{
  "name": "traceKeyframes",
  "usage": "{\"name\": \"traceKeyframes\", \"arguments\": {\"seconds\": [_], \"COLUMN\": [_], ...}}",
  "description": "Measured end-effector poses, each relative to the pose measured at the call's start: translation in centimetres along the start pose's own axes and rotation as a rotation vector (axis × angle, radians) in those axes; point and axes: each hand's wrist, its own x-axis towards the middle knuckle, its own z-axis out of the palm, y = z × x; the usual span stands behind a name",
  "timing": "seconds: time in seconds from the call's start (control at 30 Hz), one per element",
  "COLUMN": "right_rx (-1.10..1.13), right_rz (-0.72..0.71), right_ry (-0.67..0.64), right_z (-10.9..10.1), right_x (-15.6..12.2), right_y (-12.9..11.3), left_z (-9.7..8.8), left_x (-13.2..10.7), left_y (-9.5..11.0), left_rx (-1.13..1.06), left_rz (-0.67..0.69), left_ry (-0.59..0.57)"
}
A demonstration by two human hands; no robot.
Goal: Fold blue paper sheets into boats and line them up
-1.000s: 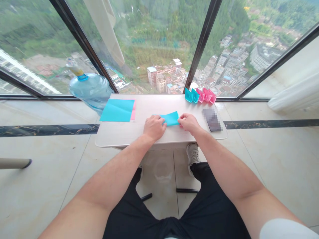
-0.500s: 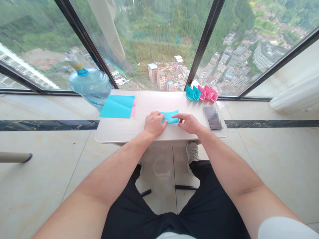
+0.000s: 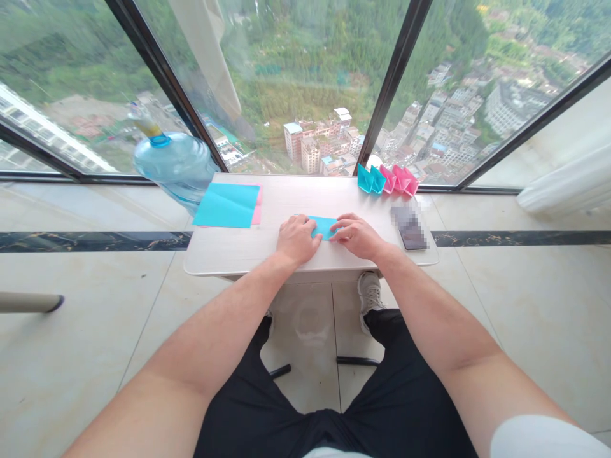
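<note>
A small folded cyan paper [image 3: 324,226] lies on the pale table [image 3: 238,251], mostly covered by my hands. My left hand [image 3: 296,238] rests curled on its left end, fingers pressing the paper down. From the right, my right hand [image 3: 357,234] lies over the other end, fingers bent and pressed onto it. Only a small patch of the paper shows between the two hands.
A stack of flat cyan and pink sheets [image 3: 228,205] lies at the table's left. Folded cyan and pink paper pieces [image 3: 387,180] stand at the back right, with a phone [image 3: 409,227] in front of them. A large water bottle [image 3: 174,166] sits on the floor at left.
My right hand has slid left over the cyan paper, covering more of it. The visible paper has shrunk from a long strip to a small patch. My left hand stays in place.
</note>
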Motion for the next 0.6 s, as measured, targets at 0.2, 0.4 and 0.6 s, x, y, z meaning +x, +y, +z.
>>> {"name": "traceKeyframes", "arguments": {"seconds": [0.2, 0.4, 0.6], "right_rx": [0.052, 0.053, 0.061], "right_rz": [0.209, 0.369, 0.481], "right_ry": [0.006, -0.034, -0.049], "right_z": [-0.8, -1.4, -1.7], "right_x": [0.5, 1.4, 2.4], "right_y": [0.3, 0.9, 0.3], "left_z": [0.0, 0.2, 0.0], "left_x": [0.1, -0.2, -1.1], "left_y": [-0.3, 0.0, 0.5], "left_rx": [0.014, 0.132, 0.192], "left_rz": [0.039, 0.187, 0.394], "left_ry": [0.007, -0.03, -0.083]}}
